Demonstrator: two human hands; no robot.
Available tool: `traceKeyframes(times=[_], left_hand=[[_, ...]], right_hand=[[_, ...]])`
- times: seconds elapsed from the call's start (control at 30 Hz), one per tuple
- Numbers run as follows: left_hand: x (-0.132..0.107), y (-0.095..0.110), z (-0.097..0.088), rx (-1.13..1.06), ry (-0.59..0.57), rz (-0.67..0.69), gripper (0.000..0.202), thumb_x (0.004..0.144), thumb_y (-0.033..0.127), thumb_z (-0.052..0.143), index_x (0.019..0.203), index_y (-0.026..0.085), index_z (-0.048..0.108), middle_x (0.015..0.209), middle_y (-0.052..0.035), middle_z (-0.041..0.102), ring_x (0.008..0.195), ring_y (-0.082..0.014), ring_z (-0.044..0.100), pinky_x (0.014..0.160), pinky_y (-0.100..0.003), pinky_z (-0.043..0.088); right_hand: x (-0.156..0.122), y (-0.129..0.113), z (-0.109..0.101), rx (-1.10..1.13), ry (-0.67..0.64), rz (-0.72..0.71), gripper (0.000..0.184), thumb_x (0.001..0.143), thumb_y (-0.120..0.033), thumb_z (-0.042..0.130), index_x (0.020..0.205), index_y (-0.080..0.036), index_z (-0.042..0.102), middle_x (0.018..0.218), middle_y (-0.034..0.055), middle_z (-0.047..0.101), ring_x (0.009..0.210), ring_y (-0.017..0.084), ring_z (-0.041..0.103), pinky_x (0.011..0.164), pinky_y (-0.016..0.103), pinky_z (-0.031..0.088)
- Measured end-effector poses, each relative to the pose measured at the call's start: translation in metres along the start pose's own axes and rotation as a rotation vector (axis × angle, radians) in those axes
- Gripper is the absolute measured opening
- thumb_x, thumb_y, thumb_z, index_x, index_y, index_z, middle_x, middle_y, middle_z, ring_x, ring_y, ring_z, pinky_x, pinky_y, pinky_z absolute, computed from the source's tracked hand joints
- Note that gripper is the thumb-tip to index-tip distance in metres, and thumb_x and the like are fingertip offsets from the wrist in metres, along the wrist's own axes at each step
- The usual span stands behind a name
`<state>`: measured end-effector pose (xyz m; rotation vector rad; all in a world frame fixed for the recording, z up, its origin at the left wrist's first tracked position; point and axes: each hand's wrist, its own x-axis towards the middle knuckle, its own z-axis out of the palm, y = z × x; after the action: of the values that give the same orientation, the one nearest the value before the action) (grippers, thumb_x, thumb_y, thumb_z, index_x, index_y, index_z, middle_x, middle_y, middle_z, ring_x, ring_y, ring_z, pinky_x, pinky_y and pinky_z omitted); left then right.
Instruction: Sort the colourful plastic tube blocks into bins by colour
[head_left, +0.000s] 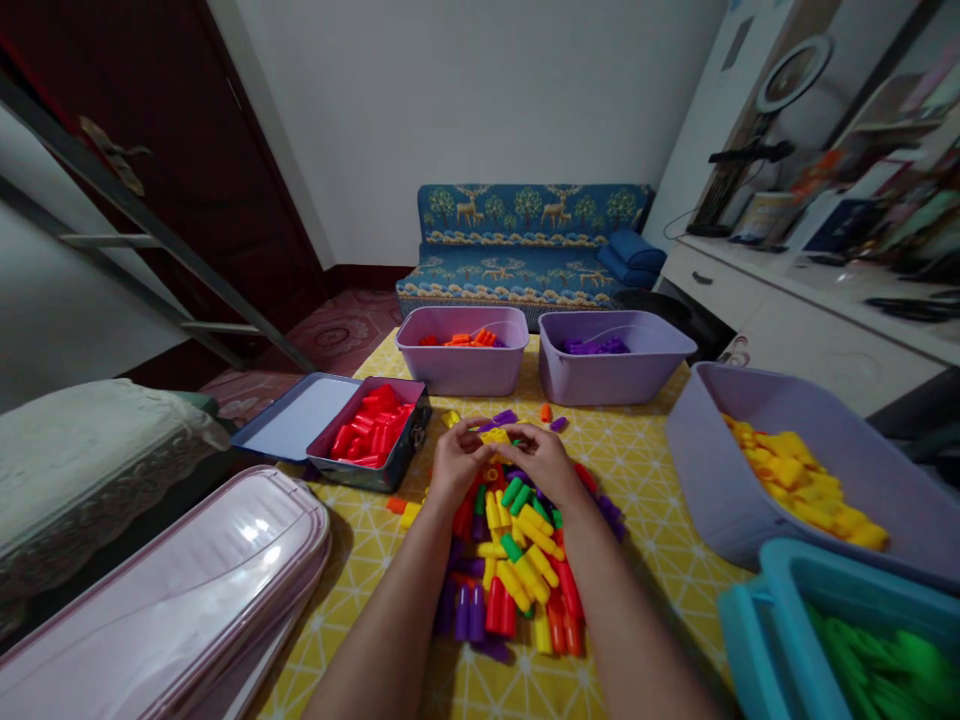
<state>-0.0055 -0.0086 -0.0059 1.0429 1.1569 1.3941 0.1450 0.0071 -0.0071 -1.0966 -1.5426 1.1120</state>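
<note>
Head view: a deer-patterned blue sofa point(517, 272) stands at the far wall, its lower part hidden by bins. Yellow patterned cloth point(652, 475) covers the table, whose near edge is out of frame. At right, a lavender bin point(701, 480) of yellow pieces and, nearer, a turquoise bin point(757, 640) of blurred green ones are both cut off. Pink lids point(180, 575) at left also run out of frame. The far-left lavender bin point(465, 378) and far-right lavender bin point(607, 378) partly hide their orange and purple contents. An open tin point(349, 473) holds red pieces. Forearms cover the sides of the mixed pile point(525, 560). Above its far part, the left hand point(457, 465) and right hand point(546, 460) together pinch a yellow piece point(495, 437), its shape obscured by fingertips.
</note>
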Motion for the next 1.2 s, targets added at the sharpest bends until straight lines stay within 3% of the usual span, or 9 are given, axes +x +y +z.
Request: traceKeyframes(times=[0.2,0.33,0.43,0.57,0.7,0.8,0.9,1.03,1.2], left_hand=[[0.000,0.000,0.001,0.124,0.093,0.123,0.035,0.060,0.031,0.077,0.087,0.012,0.067,0.066,-0.0002,0.065,0.056,-0.0100,0.059,0.051,-0.018,0.045],[0.000,-0.004,-0.001,0.223,0.060,0.180,0.033,0.074,0.037,0.068,0.097,0.014,0.069,0.071,-0.0027,0.069,0.063,-0.0129,0.064,0.058,-0.020,0.048],[0.000,-0.007,-0.004,0.336,0.060,0.172,0.031,0.078,0.038,0.063,0.095,0.013,0.071,0.077,-0.0059,0.072,0.068,-0.0156,0.065,0.060,-0.022,0.049],[0.000,-0.005,-0.005,0.463,0.065,0.203,0.025,0.078,0.032,0.062,0.090,0.013,0.072,0.076,-0.0055,0.072,0.066,-0.0150,0.063,0.060,-0.022,0.047],[-0.002,-0.002,-0.004,0.513,0.051,0.208,0.021,0.078,0.027,0.061,0.088,0.013,0.073,0.079,-0.0057,0.073,0.068,-0.0154,0.064,0.062,-0.023,0.048],[-0.002,-0.002,-0.004,0.538,0.035,0.202,0.022,0.078,0.027,0.060,0.089,0.013,0.072,0.079,-0.0062,0.074,0.069,-0.0162,0.065,0.063,-0.023,0.048],[-0.002,-0.003,-0.005,0.557,0.025,0.206,0.022,0.078,0.027,0.059,0.089,0.013,0.072,0.080,-0.0065,0.074,0.070,-0.0168,0.065,0.064,-0.024,0.048],[-0.001,-0.004,-0.007,0.559,0.023,0.208,0.022,0.078,0.027,0.059,0.089,0.014,0.073,0.080,-0.0060,0.074,0.071,-0.0171,0.065,0.065,-0.024,0.047],[-0.001,-0.003,-0.006,0.547,0.028,0.214,0.020,0.077,0.026,0.060,0.087,0.015,0.073,0.079,-0.0056,0.074,0.070,-0.0176,0.065,0.064,-0.025,0.047]], right_hand=[[-0.002,-0.007,0.004,-0.171,0.063,-0.113,0.024,0.078,-0.037,0.064,0.087,-0.016,0.071,0.085,0.0058,0.071,0.076,0.017,0.063,0.069,0.027,0.049],[-0.002,-0.013,-0.001,-0.151,0.089,-0.079,0.021,0.078,-0.035,0.060,0.085,-0.016,0.068,0.073,0.0037,0.069,0.065,0.016,0.062,0.060,0.026,0.049],[-0.001,-0.023,-0.016,-0.078,0.193,0.003,0.025,0.076,-0.039,0.062,0.085,-0.016,0.065,0.063,0.0014,0.066,0.054,0.014,0.060,0.050,0.024,0.048],[-0.001,-0.045,-0.049,0.096,0.552,-0.042,0.029,0.073,-0.042,0.067,0.081,-0.015,0.062,0.060,-0.0004,0.064,0.048,0.009,0.055,0.046,0.020,0.045],[-0.003,-0.062,-0.078,0.507,0.987,-0.204,0.024,0.073,-0.038,0.068,0.077,-0.016,0.057,0.066,-0.0020,0.063,0.053,0.007,0.057,0.057,0.019,0.051],[-0.004,-0.064,-0.090,0.764,1.144,-0.241,0.017,0.077,-0.032,0.062,0.077,-0.017,0.054,0.070,-0.0017,0.062,0.061,0.006,0.060,0.064,0.018,0.053],[-0.004,-0.058,-0.096,0.864,1.205,-0.243,0.013,0.083,-0.030,0.054,0.079,-0.018,0.053,0.075,-0.0010,0.061,0.065,0.005,0.061,0.068,0.016,0.053],[-0.002,-0.044,-0.102,0.910,1.223,-0.239,0.023,0.089,-0.041,0.045,0.080,-0.021,0.051,0.079,0.0000,0.059,0.069,0.007,0.061,0.070,0.019,0.054],[-0.003,-0.036,-0.104,0.734,1.180,-0.245,0.039,0.088,-0.060,0.031,0.099,-0.026,0.049,0.094,0.0035,0.061,0.074,0.011,0.062,0.067,0.026,0.054]])
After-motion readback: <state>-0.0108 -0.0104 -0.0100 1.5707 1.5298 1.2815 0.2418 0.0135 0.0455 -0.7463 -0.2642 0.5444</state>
